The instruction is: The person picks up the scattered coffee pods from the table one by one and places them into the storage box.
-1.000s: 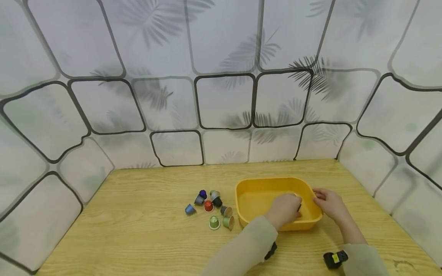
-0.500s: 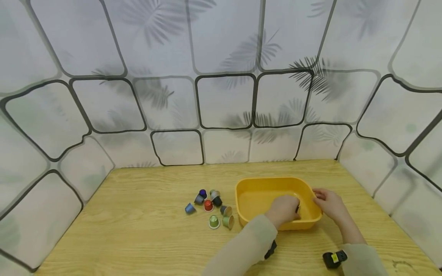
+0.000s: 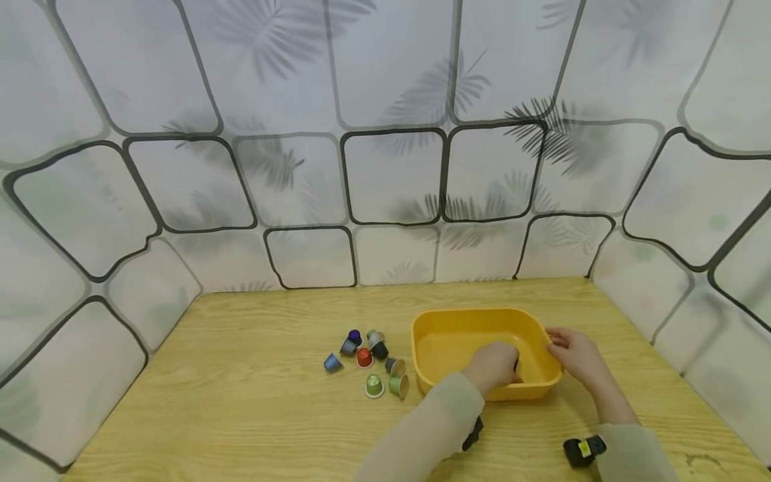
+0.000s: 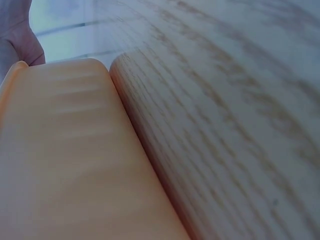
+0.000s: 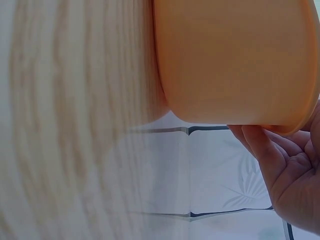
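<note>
My left hand [image 3: 495, 365] is down inside the yellow plastic basin [image 3: 458, 316], its fingers curled. A small dark thing [image 3: 517, 365] shows at the fingers, mostly hidden by the hand. My right hand [image 3: 577, 356] grips the rim at the basin's right end, thumb and fingers on either side of the edge. From the right wrist, the fingers [image 5: 260, 145] are seen against the outside of the wall under the rim. The left wrist view shows the basin's outer wall [image 4: 85, 150], and part of a hand at the top left.
Several coffee capsules lie left of the basin: a red one [image 3: 364, 357], a green one [image 3: 374, 385], a light blue one [image 3: 332, 363] and others close together. The wooden table [image 3: 253, 402] ends against a patterned cloth backdrop [image 3: 391, 174] at the back and sides.
My left hand has shifted very slightly left inside the basin, the dark thing moving with it. The right hand keeps its grip on the rim, and the basin stays put.
</note>
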The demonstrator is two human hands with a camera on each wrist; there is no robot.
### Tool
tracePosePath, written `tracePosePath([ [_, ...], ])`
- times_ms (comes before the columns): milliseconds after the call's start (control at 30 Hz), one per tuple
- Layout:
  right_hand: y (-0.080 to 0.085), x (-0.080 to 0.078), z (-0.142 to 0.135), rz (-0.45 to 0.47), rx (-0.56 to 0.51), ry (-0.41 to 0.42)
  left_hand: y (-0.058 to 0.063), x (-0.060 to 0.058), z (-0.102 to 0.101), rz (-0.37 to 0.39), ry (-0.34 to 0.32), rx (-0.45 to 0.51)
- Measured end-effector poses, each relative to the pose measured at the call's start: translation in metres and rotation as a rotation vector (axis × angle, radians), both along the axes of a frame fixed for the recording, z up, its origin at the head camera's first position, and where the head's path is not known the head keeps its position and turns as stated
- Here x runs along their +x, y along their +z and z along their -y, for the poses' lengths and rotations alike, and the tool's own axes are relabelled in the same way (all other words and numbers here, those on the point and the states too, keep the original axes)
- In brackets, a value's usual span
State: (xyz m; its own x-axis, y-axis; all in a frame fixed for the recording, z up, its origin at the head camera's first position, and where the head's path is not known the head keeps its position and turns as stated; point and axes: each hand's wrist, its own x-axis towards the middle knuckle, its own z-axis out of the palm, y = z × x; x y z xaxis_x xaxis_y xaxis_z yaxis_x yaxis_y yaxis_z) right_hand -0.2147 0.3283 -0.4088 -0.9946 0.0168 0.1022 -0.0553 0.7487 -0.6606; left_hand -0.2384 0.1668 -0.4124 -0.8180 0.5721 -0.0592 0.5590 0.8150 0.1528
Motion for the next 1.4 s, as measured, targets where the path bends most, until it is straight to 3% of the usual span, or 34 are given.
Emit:
tracePosePath([
  [500, 0.001, 0.001, 0.002, 0.015, 0.000, -0.005, -0.001, -0.003, 0.000, -0.026, 0.000, 0.007],
  [667, 0.001, 0.001, 0.004, 0.031, -0.001, -0.010, 0.003, -0.003, 0.003, -0.062, -0.034, 0.071],
  [833, 0.000, 0.001, 0.002, -0.013, 0.014, 0.001, 0.009, -0.002, 0.007, -0.101, -0.041, 0.116],
  [1133, 0.001, 0.002, 0.001, 0.005, 0.019, -0.009, 0.026, -0.002, 0.035, -0.132, -0.027, 0.287],
  [1400, -0.001, 0.001, 0.000, 0.006, 0.005, -0.002, 0.034, -0.005, 0.073, -0.100, -0.079, 0.411],
])
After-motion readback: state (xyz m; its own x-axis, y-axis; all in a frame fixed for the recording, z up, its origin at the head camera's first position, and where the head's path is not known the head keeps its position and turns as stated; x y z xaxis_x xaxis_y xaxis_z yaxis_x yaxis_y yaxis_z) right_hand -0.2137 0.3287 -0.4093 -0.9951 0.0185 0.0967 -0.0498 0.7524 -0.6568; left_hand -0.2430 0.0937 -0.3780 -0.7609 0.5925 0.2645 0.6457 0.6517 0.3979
